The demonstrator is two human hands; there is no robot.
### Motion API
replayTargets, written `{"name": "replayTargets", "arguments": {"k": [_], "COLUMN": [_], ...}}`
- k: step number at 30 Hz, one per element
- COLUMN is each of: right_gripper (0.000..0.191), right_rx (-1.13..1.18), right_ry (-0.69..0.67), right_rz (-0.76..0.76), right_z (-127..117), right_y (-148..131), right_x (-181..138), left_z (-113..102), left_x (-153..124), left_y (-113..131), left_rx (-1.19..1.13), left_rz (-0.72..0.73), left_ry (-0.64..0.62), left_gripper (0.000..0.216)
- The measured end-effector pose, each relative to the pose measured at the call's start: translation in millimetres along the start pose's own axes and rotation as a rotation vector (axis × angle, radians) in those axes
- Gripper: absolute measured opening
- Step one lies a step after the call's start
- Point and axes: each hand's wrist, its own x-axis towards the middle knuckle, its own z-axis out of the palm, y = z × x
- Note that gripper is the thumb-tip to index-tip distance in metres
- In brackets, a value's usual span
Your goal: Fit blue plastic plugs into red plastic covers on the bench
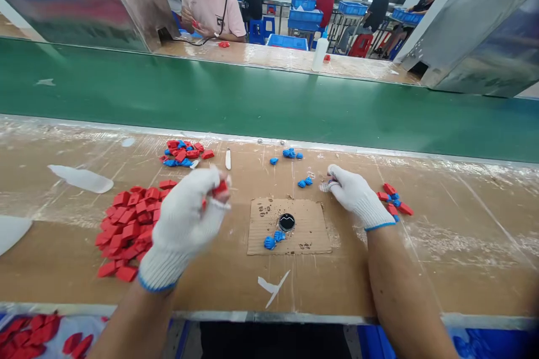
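My left hand [188, 214], in a white knit glove, is raised above the brown worktable [442, 247] and blurred; its fingers are closed on a small red plastic piece [219, 187]. A big pile of red pieces [128, 224] lies just left of it. My right hand [352, 193], also gloved, rests on the table with fingertips pinched on a small clear part [324, 185], near two blue pieces [305, 182]. Between the hands lies a cardboard square [307, 227] with a black round object [287, 222] and blue pieces [273, 239] on it.
A mixed red and blue heap [184, 152] and a few blue pieces [288, 153] lie further back; more red and blue pieces [393, 199] sit right of my right hand. A green conveyor belt [269, 104] runs behind. A person in a pink shirt [213, 3] works opposite. White bottle [320, 51] stands beyond the belt.
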Motion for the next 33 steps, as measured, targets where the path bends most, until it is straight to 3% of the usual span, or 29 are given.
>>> {"name": "replayTargets", "arguments": {"k": [2, 6, 9, 11, 15, 18, 22, 28, 33], "right_gripper": [0.009, 0.015, 0.017, 0.01, 0.021, 0.022, 0.023, 0.025, 0.02], "right_rx": [0.044, 0.125, 0.234, 0.322, 0.145, -0.06, -0.141, -0.009, 0.208], "right_ry": [0.03, 0.054, 0.028, -0.032, -0.207, -0.23, -0.284, -0.328, -0.212], "right_rz": [-0.012, -0.003, -0.031, -0.15, -0.495, -0.583, -0.61, -0.549, -0.457], "right_z": [-4, -16, -24, -27, -26, -21, -15, -22, -30], "right_y": [7, 14, -11, -44, -105, -122, -121, -119, -115], "right_x": [-6, -25, -42, -49, -47, -39, -35, -29, -21], "left_z": [27, 74, 89, 90, 88, 88, 86, 83, 82], "left_x": [16, 26, 15, 8, 5, 7, 7, 8, 6], "left_y": [1, -6, -10, -10, -12, -17, -18, -12, -11], "left_rx": [-0.287, -0.821, -0.956, -0.979, -1.006, -0.996, -1.003, -1.074, -1.127], "left_rz": [-0.152, -0.597, -0.897, -1.009, -1.022, -1.017, -1.015, -0.979, -0.958], "left_ry": [0.152, 0.171, 0.172, 0.147, 0.139, 0.146, 0.138, 0.178, 0.126], "left_gripper": [0.016, 0.013, 0.014, 0.018, 0.034, 0.037, 0.026, 0.018, 0.023]}}
